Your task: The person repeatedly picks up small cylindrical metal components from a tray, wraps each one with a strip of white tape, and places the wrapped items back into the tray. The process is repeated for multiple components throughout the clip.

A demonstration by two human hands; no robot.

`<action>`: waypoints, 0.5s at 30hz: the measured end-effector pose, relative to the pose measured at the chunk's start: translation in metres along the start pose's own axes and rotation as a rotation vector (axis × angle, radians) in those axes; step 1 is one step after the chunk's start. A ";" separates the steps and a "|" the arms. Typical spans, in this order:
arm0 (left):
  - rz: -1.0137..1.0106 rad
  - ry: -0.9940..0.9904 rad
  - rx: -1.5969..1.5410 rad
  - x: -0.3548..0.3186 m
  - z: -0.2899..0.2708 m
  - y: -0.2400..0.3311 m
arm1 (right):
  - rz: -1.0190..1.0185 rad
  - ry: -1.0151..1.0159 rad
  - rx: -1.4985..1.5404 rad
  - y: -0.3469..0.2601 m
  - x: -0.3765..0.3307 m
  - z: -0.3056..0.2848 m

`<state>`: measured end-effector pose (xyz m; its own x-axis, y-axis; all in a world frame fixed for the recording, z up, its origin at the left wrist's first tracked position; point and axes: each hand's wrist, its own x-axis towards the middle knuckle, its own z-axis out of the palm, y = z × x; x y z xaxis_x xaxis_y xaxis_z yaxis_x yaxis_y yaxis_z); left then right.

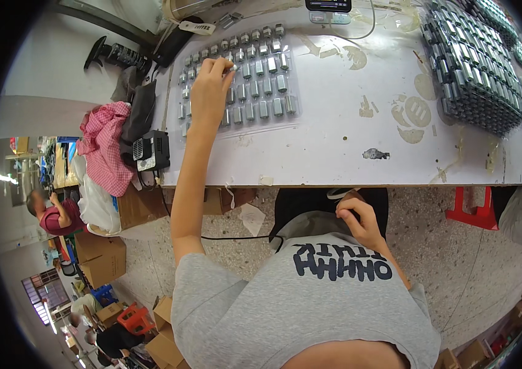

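1. Head view, left hand: the left hand (210, 86) reaches over the left part of a clear plastic tray (296, 101) on the white table (359, 132). Its thumb and index finger are drawn close together, with a small pale bit (234, 67) at their tips; whether they are clamped on it, I cannot tell.
2. Head view, the metal pieces: rows of shiny metal pieces (256, 89) sit in the tray, under and around this hand. The closest clearly visible ones lie just to the right of the fingertips, with more rows beyond them and nearer the person. Their long axes run roughly from the table's near edge toward its far side, across the line from fingertips to the pieces on the right; whether they stand or lie in their pockets is not clear.
3. Head view, right hand: the right hand (359, 216) is below the table edge, near the lap, well apart from the tray. Its fingers curl inward, and I cannot tell whether they hold anything. The left hand is plainly the nearer one.
4. Head view, surroundings: a tall stack of filled trays (476, 71) stands at the table's right, well apart from both hands.
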<state>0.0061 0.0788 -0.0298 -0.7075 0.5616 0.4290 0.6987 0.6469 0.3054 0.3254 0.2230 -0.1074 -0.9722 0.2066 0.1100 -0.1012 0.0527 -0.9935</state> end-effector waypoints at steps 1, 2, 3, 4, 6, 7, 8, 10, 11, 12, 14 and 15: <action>0.004 -0.014 0.042 -0.002 0.000 0.001 | 0.032 0.007 0.029 0.000 0.000 0.000; 0.007 -0.030 0.082 -0.004 0.001 0.002 | 0.067 0.016 0.058 0.001 0.000 0.000; 0.064 -0.016 0.111 -0.004 0.002 0.002 | 0.103 0.023 0.087 0.001 -0.001 0.000; 0.120 -0.002 0.140 -0.003 0.002 0.003 | 0.180 0.020 0.123 0.000 0.000 -0.002; 0.185 -0.018 0.137 -0.005 -0.001 0.001 | 0.334 0.010 0.200 -0.004 0.000 -0.005; 0.194 -0.047 0.102 -0.006 -0.003 -0.001 | 0.348 0.016 0.185 -0.003 0.000 -0.005; 0.204 -0.073 0.067 -0.006 -0.005 -0.002 | 0.359 0.022 0.168 -0.003 0.001 -0.005; 0.180 -0.062 0.049 -0.010 -0.005 -0.001 | 0.353 0.057 0.150 0.000 0.002 -0.003; 0.170 -0.057 0.040 -0.012 -0.005 0.000 | 0.335 0.088 0.150 0.004 0.003 0.000; 0.125 -0.052 -0.002 -0.012 -0.006 0.002 | 0.318 0.120 0.150 0.007 0.003 0.002; 0.034 -0.040 -0.088 -0.013 -0.007 0.006 | 0.277 0.081 0.139 0.011 0.003 0.000; 0.036 0.001 -0.096 -0.013 -0.007 0.005 | 0.256 0.061 0.133 0.011 0.003 -0.001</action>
<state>0.0194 0.0715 -0.0280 -0.6819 0.5830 0.4418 0.7305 0.5743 0.3696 0.3215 0.2250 -0.1182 -0.9557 0.2550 -0.1468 0.1147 -0.1364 -0.9840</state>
